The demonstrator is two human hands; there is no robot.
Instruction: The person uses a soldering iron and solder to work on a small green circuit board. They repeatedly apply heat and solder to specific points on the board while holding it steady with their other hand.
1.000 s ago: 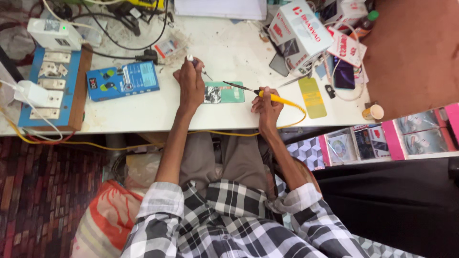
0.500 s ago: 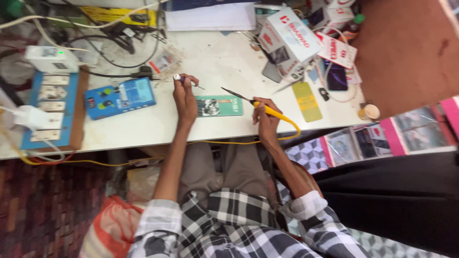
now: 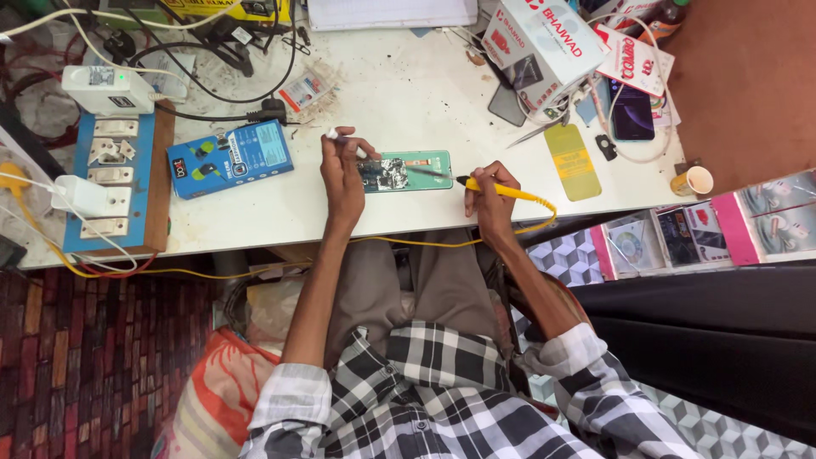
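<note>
Yellow soldering iron [image 3: 501,190] gripped in right hand [image 3: 489,200], left hand [image 3: 342,170] pinching solder wire [image 3: 333,134] over opened phone [image 3: 406,171]; risk of scorching the board through a slip

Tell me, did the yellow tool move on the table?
Yes. The yellow tool in the right hand has swung: its dark tip, which earlier stood up and off to the right of the green board, now lies over the board's right part.

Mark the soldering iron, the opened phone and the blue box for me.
soldering iron [image 3: 503,191]: head view, on its yellow handle.
opened phone [image 3: 406,172]: head view, on the green inner body.
blue box [image 3: 229,157]: head view, on its top face.
</note>
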